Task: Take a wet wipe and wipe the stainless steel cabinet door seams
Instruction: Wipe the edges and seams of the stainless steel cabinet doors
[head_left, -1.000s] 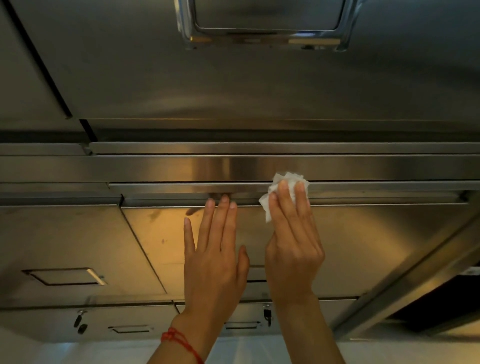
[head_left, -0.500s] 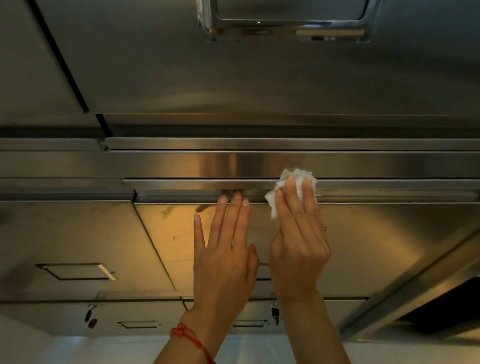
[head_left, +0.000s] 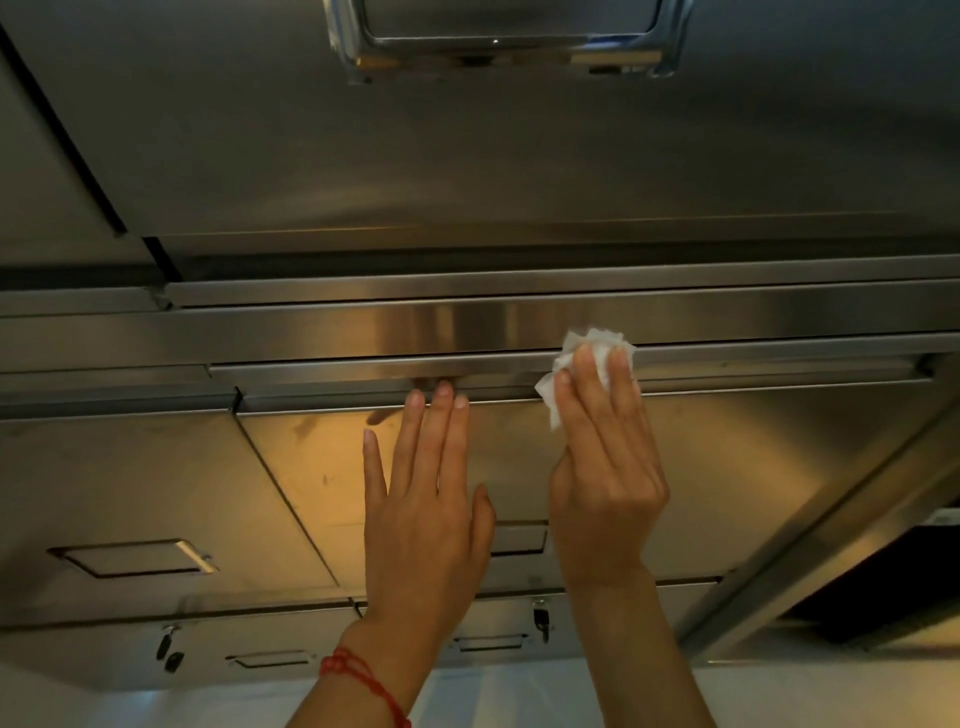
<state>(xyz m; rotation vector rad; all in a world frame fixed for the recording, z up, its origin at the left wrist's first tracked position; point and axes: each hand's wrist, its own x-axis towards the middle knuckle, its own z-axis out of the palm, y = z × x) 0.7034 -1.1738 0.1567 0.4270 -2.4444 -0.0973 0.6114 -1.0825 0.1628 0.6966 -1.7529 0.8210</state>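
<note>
A crumpled white wet wipe (head_left: 582, 348) lies against the horizontal seam (head_left: 753, 364) along the top edge of a stainless steel cabinet door (head_left: 727, 467). My right hand (head_left: 605, 467) presses the wipe to the steel with straight fingers laid over it. My left hand (head_left: 426, 499) rests flat on the same door just to the left, fingertips at the door's top edge. A red bracelet (head_left: 358, 680) sits on the left wrist.
A second door (head_left: 130, 483) with a recessed handle (head_left: 135, 558) lies to the left, past a vertical seam (head_left: 280, 483). A chrome handle (head_left: 504, 41) sits on the upper cabinet. Small key locks (head_left: 540, 618) hang on lower doors. A slanted steel frame (head_left: 831, 525) borders the right.
The right hand and wipe have slid a little to the right along the seam. The left hand stays flat on the door. The view has shifted slightly.
</note>
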